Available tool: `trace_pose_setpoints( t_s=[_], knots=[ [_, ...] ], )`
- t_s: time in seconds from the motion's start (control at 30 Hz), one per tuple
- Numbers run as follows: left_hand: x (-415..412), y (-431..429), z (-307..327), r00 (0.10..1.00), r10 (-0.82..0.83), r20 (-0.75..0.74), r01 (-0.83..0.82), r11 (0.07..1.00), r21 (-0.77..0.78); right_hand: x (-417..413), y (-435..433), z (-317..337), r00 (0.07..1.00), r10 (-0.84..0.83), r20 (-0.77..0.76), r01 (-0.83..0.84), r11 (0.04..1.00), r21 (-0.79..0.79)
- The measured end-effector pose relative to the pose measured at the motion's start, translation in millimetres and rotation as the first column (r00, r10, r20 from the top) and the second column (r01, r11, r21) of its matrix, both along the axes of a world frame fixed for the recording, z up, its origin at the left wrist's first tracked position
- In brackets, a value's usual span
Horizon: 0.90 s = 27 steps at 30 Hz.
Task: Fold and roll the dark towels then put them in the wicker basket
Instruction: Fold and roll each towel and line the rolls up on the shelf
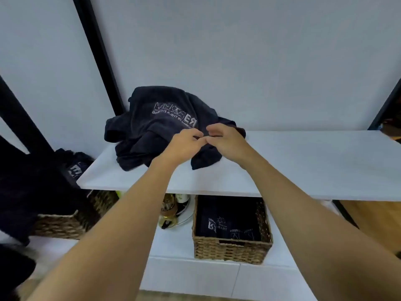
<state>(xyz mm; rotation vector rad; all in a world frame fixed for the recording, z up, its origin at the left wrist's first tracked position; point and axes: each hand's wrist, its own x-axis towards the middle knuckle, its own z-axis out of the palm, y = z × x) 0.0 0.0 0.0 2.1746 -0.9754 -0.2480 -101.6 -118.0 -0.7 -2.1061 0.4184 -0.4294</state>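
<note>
Wicker comes first at the far left: a woven basket (63, 222) below the bench end, with dark cloth (32, 192) draped over it. Next along, the dark towels (152, 127) lie in a crumpled heap on the white bench (303, 166), pale printed lettering uppermost. Under the bench edge a few bottles (171, 209) stand on the lower shelf (173, 242). At the heap's near right corner the left hand (184, 144) and right hand (225, 141) meet fingertip to fingertip. Their fingers are curled, and both seem to pinch the same fold of the top towel. Down to the right, the wicker basket (232, 250) sits on the lower shelf with stowed towels (227, 224) inside.

The cloth looks soft, limp and light, so it will hold no shape of its own. Its layers will likely drag on one another when one is lifted. The best hold is probably a hem. With the hands run apart along it to two corners, a single towel should hang free and flat.
</note>
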Motion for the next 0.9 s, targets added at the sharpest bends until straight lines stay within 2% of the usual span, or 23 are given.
trace_pose_setpoints(
  t_s=[0.2,0.37,0.53,0.67,0.77,0.9],
  knots=[
    [23,-31,-42,0.991,0.132,0.012,-0.132,0.97,0.203,36,-30,-47,0.982,-0.004,-0.186,-0.04,0.972,-0.232],
    [32,-53,-57,0.944,0.266,0.194,-0.311,0.915,0.256,63,-42,-68,0.964,0.048,-0.263,-0.168,0.874,-0.456],
    [36,-63,-54,0.945,0.23,0.231,-0.296,0.904,0.31,74,-48,-69,0.942,-0.07,-0.328,-0.175,0.731,-0.659],
    [38,-62,-38,0.963,0.175,0.204,-0.235,0.915,0.329,74,-48,-63,0.923,-0.103,-0.371,-0.191,0.715,-0.673],
    [36,-56,-39,0.979,0.124,0.162,-0.182,0.888,0.422,72,-41,-64,0.91,-0.125,-0.395,-0.216,0.671,-0.709],
    [30,-49,-59,0.944,0.116,0.308,-0.247,0.868,0.432,71,-31,-69,0.916,-0.183,-0.356,-0.18,0.606,-0.775]
  ],
)
